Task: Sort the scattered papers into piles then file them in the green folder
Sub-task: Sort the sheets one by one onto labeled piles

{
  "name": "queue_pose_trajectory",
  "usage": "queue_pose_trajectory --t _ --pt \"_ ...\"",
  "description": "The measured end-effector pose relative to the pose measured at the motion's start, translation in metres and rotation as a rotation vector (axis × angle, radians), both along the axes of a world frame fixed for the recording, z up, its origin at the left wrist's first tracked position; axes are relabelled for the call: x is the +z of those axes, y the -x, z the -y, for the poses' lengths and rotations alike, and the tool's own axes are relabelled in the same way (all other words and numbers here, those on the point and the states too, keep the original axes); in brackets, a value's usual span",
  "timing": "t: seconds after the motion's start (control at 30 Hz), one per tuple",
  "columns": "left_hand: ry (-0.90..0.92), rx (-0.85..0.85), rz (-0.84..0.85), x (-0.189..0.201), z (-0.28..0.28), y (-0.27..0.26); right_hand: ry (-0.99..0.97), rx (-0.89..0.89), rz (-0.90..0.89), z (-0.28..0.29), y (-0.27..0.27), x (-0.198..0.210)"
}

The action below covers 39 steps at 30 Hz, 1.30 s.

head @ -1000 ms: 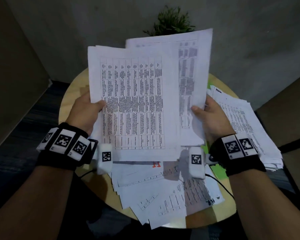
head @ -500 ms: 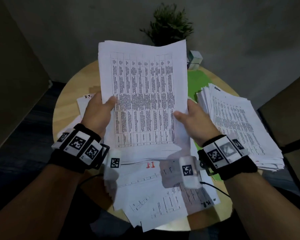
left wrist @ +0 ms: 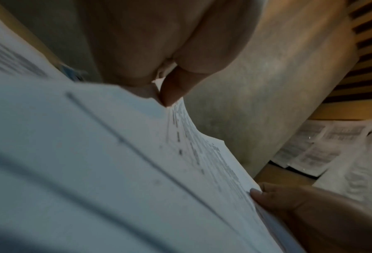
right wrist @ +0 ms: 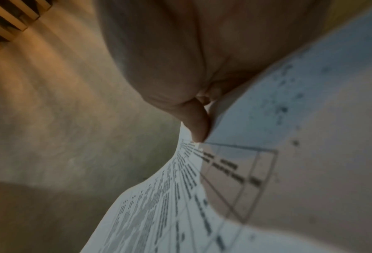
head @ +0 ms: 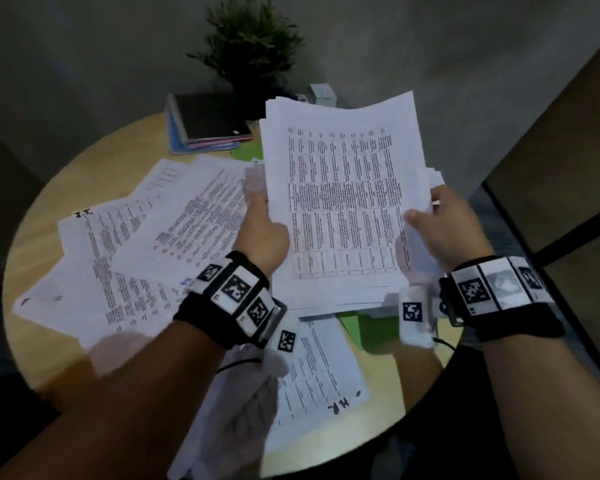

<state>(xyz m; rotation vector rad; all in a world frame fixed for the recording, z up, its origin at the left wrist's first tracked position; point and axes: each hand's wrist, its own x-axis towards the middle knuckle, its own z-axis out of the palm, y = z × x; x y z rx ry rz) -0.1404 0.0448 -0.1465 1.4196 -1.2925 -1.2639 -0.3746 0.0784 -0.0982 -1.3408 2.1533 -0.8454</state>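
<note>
I grip a stack (head: 343, 202) by both side edges, left hand (head: 264, 233) and right hand (head: 451, 230) pinching it above the folder (head: 371, 327). Loose papers (head: 146, 244) lie fanned left; I judge sorting unfinished and filing not begun.

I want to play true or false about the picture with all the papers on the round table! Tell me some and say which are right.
1. Both hands hold one stack of papers. True: the left hand and the right hand grip its sides.
2. The held stack lies flat on the table. False: it is lifted above the table.
3. A plant stands at the far side. True.
4. The books are under the left hand. False: they lie near the plant.
</note>
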Motion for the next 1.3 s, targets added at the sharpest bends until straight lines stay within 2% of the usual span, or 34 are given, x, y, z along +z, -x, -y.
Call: queue_pose_trajectory --t 0.17,0.33,0.5,0.73,0.87,0.97,1.13,1.3 --pt "-0.034 -0.091 0.122 0.003 0.003 0.070 0.004 -0.118 -0.131 0.009 0.062 -0.016" --pt "-0.153 -0.160 0.288 -0.007 0.005 0.103 -0.142 -0.143 -0.213 0.011 0.083 -0.032" --pt "-0.267 -0.150 0.141 -0.014 -0.005 0.118 -0.324 -0.079 -0.211 0.004 0.090 -0.035" --pt "-0.279 -0.210 0.051 -0.005 -0.008 0.129 -0.334 -0.055 -0.186 0.000 0.090 -0.030" --pt "-0.209 -0.183 0.111 0.014 -0.011 0.097 -0.238 -0.098 -0.202 0.002 0.078 -0.024" --pt "-0.105 -0.123 0.176 0.032 -0.009 0.046 -0.114 -0.072 -0.192 0.007 0.059 -0.017" --pt "-0.058 0.052 0.200 0.041 -0.001 -0.067 0.077 0.157 -0.138 0.013 -0.006 -0.003" --pt "-0.105 0.189 0.235 0.037 -0.005 -0.151 -0.022 0.387 0.036 0.019 -0.086 -0.013"
